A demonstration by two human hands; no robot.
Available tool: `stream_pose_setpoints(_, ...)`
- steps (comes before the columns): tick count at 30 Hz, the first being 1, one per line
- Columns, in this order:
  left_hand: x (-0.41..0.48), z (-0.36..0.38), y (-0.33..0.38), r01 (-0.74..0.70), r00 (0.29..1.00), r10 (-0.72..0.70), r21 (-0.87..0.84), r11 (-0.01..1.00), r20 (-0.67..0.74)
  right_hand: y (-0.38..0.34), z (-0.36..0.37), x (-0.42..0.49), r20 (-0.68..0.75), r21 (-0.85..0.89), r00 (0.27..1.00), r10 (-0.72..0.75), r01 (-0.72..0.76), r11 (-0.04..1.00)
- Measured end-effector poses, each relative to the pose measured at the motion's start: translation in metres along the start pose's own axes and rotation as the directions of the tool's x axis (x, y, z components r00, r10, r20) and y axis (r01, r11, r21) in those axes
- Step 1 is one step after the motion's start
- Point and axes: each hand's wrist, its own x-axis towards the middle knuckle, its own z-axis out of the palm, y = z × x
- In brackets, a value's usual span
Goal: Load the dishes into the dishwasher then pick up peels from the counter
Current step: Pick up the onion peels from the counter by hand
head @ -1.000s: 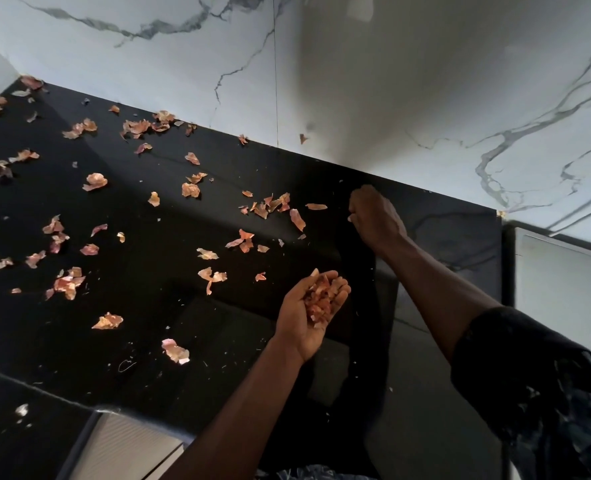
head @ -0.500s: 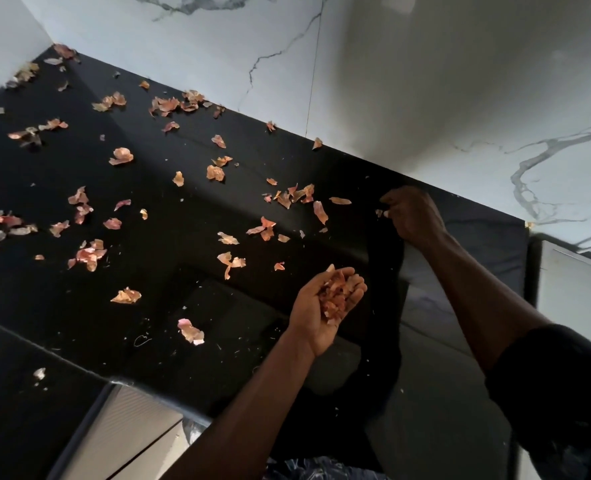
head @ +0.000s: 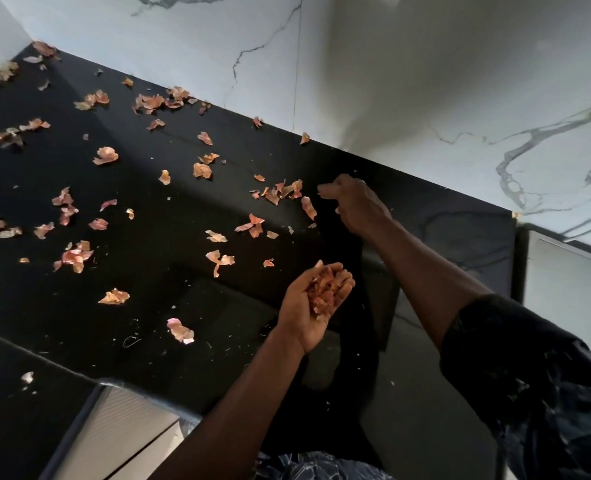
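Many dry orange-pink onion peels (head: 204, 169) lie scattered over the black counter (head: 141, 327), thickest to the left and along the back wall. My left hand (head: 308, 317) is held palm up above the counter, its fingers cupped round a pile of peels (head: 327, 289). My right hand (head: 360, 202) reaches toward the wall with its back to me. Its fingers are bunched together, pinching what looks like a small peel, right beside a cluster of peels (head: 283, 192). No dishes or dishwasher are in view.
A white marble wall (head: 425, 98) runs along the back of the counter. White cabinet fronts (head: 127, 431) show below the counter's near edge. A pale surface (head: 571, 282) adjoins the counter's right end. Fine crumbs dot the counter.
My right hand has moved left along the wall toward the cluster of peels. My left hand has kept its cupped pile, nearly still. The camera view has shifted a little.
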Motion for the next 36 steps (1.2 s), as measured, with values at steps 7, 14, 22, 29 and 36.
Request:
stream_pose_setpoints(7,0.002,0.002,0.001,0.001,1.0,-0.001,-0.032,0.999,0.006,0.011,0.013,-0.036,-0.14,-0.127,0.987,-0.08,0.062,0.99)
stream_pose_setpoints(14,-0.004,-0.004,0.002,0.007,1.0,-0.006,-0.061,0.998,0.012,0.015,-0.015,-0.065,-0.195,0.484,0.865,0.463,-0.325,0.812)
stream_pose_setpoints(22,-0.009,-0.011,0.003,-0.027,1.0,0.027,-0.034,0.999,0.014,-0.08,-0.023,-0.134,-0.026,0.269,0.999,-0.031,0.037,0.962)
stream_pose_setpoints(29,-0.015,-0.021,0.019,-0.055,0.998,0.052,-0.212,0.976,-0.019,-0.082,-0.025,-0.112,-0.109,0.4,0.993,0.047,0.001,0.916)
stream_pose_setpoints(36,-0.024,-0.035,0.028,-0.086,0.996,0.08,-0.265,0.96,-0.033,-0.054,0.004,-0.021,-0.165,0.298,0.956,0.244,-0.187,0.936)
